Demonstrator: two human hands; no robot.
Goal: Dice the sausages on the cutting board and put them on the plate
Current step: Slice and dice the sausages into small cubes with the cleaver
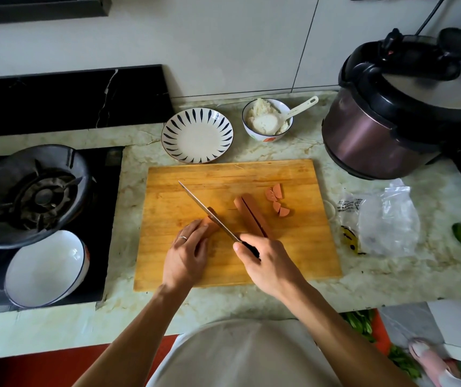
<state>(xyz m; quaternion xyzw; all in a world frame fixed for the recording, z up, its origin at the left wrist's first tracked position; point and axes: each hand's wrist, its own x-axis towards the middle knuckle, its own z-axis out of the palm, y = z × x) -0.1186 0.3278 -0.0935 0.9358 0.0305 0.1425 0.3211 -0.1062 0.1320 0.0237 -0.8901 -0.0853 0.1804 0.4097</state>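
- Cutting board [302, 247]: wooden, flat on the marble counter; taken as landmark for all positions below.
- Pressure cooker [396, 118]: off the board's far right corner. Not involved.
- Plate [197, 135]: striped rim, just beyond the board's far edge, left of centre. No sausage on it yet.
- Rice bowl [267, 120]: beyond the far edge, right of the plate, spoon resting in it.
- Left hand [186, 255]: on the board's near-left part, fingers curled over the uncut sausage [209, 227], pinning it down.
- Right hand [265, 261]: near-centre of the board, fingers wrapped round the knife [207, 212] handle; blade runs diagonally toward the far left and sits across the pinned sausage.
- Split sausage [251, 216]: centre of the board, halved lengthwise, halves lying together.
- Diced pieces [276, 201]: a few half-rounds, right of the split sausage.
- Judgement: task is early; most dicing remains.
- Risk: left fingertips lie very close to the blade; a roll of the round sausage could bring the edge onto them.
- Risk: pieces could scatter off the board at transfer.
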